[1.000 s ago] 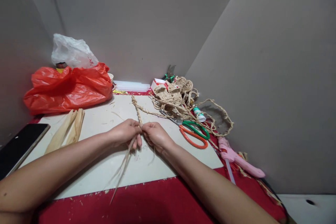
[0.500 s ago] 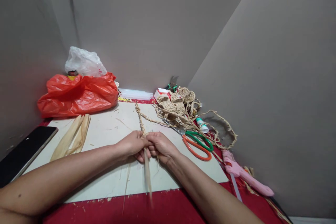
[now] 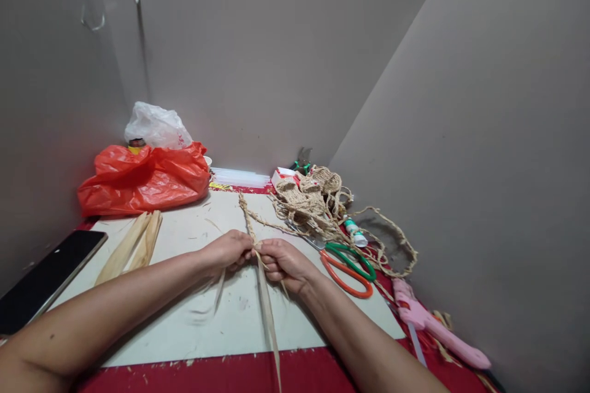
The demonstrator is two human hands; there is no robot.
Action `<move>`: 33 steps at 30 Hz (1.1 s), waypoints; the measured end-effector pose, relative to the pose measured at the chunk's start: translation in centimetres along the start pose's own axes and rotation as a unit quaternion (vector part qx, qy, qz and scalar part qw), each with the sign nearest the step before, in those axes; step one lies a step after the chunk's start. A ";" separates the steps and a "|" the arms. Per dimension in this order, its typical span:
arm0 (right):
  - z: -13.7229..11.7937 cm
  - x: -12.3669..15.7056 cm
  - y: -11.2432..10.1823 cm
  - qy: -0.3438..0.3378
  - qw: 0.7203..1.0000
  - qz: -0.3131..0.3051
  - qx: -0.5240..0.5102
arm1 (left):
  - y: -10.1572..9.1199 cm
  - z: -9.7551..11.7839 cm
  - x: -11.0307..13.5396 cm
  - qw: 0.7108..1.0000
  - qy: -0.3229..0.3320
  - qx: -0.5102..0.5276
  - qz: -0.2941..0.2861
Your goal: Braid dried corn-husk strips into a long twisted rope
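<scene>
A braid of dry, straw-coloured plant fibre (image 3: 247,217) runs away from me over the white board (image 3: 221,334). At its near end, my left hand (image 3: 233,250) pinches a strand, fingers closed. Close beside it on the right, my right hand (image 3: 282,261) is closed on another strand, thumb and forefinger at the braid's end. One long loose strip (image 3: 267,313) hangs between the hands toward the red cloth. Shorter ends trail under both hands. Fingertip details are partly hidden.
Left are flat dry husk strips (image 3: 124,245), a phone (image 3: 53,276) and a red plastic bag (image 3: 147,181). Right are coiled braided cord (image 3: 306,199), scissors (image 3: 348,267) and a pink glue gun (image 3: 436,325). Clear sticks (image 3: 239,178) lie at the back, before grey walls.
My hands have moved slightly apart, from overlapping at the braid's end to side by side. The loose strands have swung. The whole view has tilted up a little.
</scene>
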State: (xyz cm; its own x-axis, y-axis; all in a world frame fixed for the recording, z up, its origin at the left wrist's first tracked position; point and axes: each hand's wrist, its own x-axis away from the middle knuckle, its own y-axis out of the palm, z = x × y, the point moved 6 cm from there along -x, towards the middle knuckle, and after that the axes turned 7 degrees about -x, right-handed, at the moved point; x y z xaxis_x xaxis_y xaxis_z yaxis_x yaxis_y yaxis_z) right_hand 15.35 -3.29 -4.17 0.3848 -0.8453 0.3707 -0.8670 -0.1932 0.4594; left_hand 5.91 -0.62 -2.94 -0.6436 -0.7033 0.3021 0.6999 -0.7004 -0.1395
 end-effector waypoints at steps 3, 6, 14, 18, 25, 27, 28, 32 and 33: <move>-0.3 0.1 -0.3 -0.009 0.998 0.004 0.059 | -0.8 0.5 -0.2 0.995 0.044 -0.089 0.031; -1.3 0.3 -0.5 -0.066 0.979 0.026 0.189 | -1.2 0.9 -0.4 0.982 0.093 -0.162 0.040; -3.2 1.5 0.6 -0.182 0.794 0.110 0.570 | -0.4 -0.2 -0.3 0.996 -0.027 -0.090 -0.010; -3.5 2.1 1.1 -0.185 0.739 0.114 0.637 | 0.0 -0.3 -0.1 0.999 -0.045 -0.018 -0.016; -3.9 2.9 0.2 -0.178 0.747 0.123 0.629 | -0.1 -0.4 -0.1 0.997 -0.028 -0.046 0.049; -3.5 2.8 0.3 -0.178 0.771 0.122 0.599 | -0.1 -0.3 0.0 0.997 -0.022 -0.033 0.061; -3.2 2.7 0.5 -0.176 0.784 0.121 0.583 | -0.1 -0.3 0.1 0.997 -0.019 -0.025 0.068; -2.0 2.6 1.6 -0.166 0.770 0.160 0.595 | 0.2 -0.2 0.3 0.997 -0.008 0.016 0.070; -1.7 2.7 2.0 -0.163 0.752 0.169 0.615 | 0.3 -0.2 0.4 0.998 -0.004 0.022 0.065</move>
State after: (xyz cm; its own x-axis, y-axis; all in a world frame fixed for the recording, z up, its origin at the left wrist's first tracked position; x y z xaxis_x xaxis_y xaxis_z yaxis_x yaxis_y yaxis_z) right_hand 15.18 -5.15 -0.82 0.1525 -0.9882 -0.0107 -0.6115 -0.0858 -0.7866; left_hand 5.80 -1.10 -3.09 -0.5436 -0.7870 0.2919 0.7907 -0.5968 -0.1364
